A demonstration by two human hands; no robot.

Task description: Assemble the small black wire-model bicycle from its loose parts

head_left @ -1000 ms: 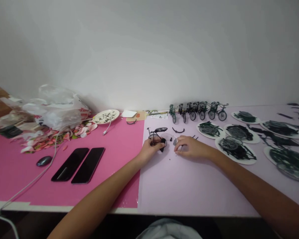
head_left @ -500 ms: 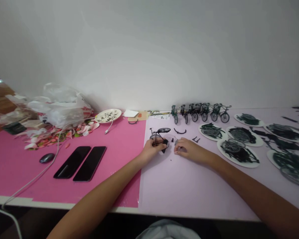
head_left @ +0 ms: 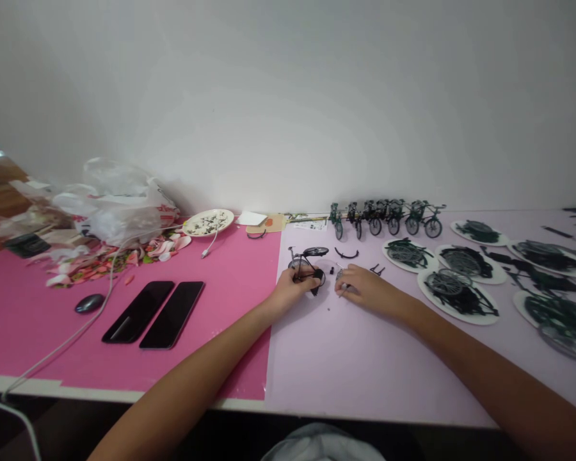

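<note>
My left hand [head_left: 292, 289] is closed around a small black model bicycle [head_left: 309, 264], partly assembled and tipped on its side, so that one wheel lies flat at the top. To its right, my right hand [head_left: 358, 288] has its fingertips pinched low over the table at some small grey parts; what exactly is between them is too small to tell. Between the hands lies a tiny black piece [head_left: 331, 270]. A curved black strip [head_left: 347, 253] rests just beyond, and a small forked black part [head_left: 377, 269] sits past my right knuckles.
Finished model bicycles [head_left: 393, 218] stand along the wall. White plates [head_left: 425, 301] of bicycle parts fill the right side. On the left are two phones [head_left: 171, 315], a mouse [head_left: 89, 303], a cable, petals [head_left: 125, 259], a plastic bag [head_left: 120, 205] and a plate of small bits [head_left: 225, 224].
My right hand's fingers have shifted slightly over the small parts. My left hand and the model bicycle stay in the same place.
</note>
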